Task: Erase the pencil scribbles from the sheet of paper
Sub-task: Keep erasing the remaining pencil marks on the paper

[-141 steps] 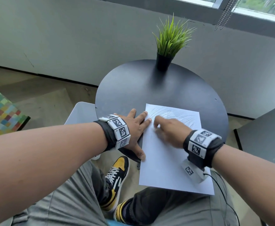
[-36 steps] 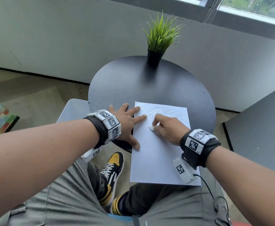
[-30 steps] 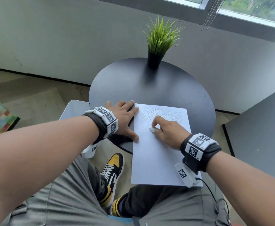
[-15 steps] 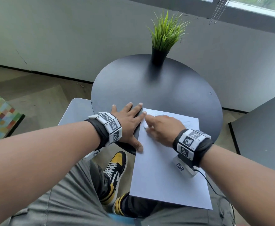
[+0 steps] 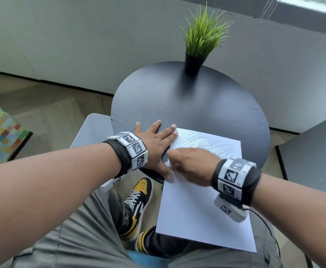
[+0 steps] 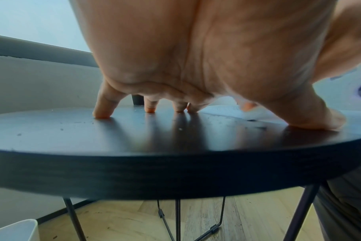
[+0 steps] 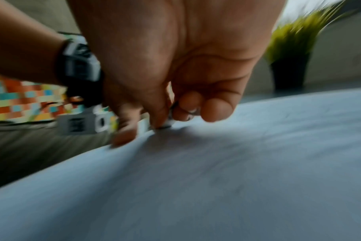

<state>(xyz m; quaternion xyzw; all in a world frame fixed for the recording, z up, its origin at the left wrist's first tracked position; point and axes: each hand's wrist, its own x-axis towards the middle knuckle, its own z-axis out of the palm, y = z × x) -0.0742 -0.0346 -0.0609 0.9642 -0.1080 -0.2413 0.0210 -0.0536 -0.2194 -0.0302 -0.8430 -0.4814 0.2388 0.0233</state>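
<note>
A white sheet of paper (image 5: pixel 202 207) lies on the round black table (image 5: pixel 187 105), its near half hanging over the edge above my lap. Grey pencil scribbles (image 5: pixel 206 142) cover its far end. My left hand (image 5: pixel 156 144) lies flat, fingers spread on the table, fingertips (image 6: pixel 102 114) pressing down and the thumb on the paper's left edge. My right hand (image 5: pixel 187 163) pinches a small white eraser (image 5: pixel 167 163) against the sheet near its left edge; the right wrist view shows the eraser (image 7: pixel 165 124) blurred between thumb and fingers.
A potted grass plant (image 5: pixel 198 43) stands at the table's far edge. A white bin (image 5: pixel 92 130) sits on the floor to the left, a second dark table (image 5: pixel 313 151) to the right. My legs and a yellow-black shoe (image 5: pixel 137 202) are below the sheet.
My right hand has slid the eraser back toward me and to the left edge of the sheet, uncovering the scribbles. The left hand keeps pressing in about the same place.
</note>
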